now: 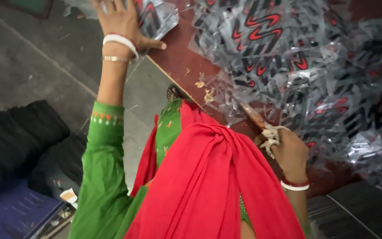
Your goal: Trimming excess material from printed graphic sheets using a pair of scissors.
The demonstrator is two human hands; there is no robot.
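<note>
Grey concrete floor (32, 66) lies beside a dark red bench (177, 62) heaped with clear printed plastic wrappers (297, 57). The left hand (122, 20) is spread flat on a wrapper stack at the bench's edge; the right hand (288, 152) is closed around a tape-wrapped tool handle (261, 126). Sorting seems under way; next, one wrapper must be separated.

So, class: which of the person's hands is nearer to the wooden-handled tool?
Right. The right hand grips the wooden-handled tool at its wrapped end; the left hand is far off, pressing clear printed sheets at the table's far edge.

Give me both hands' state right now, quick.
Left hand: open, flat on a clear printed plastic sheet.
Right hand: closed, grip on a thin tool with a wrapped handle.
</note>
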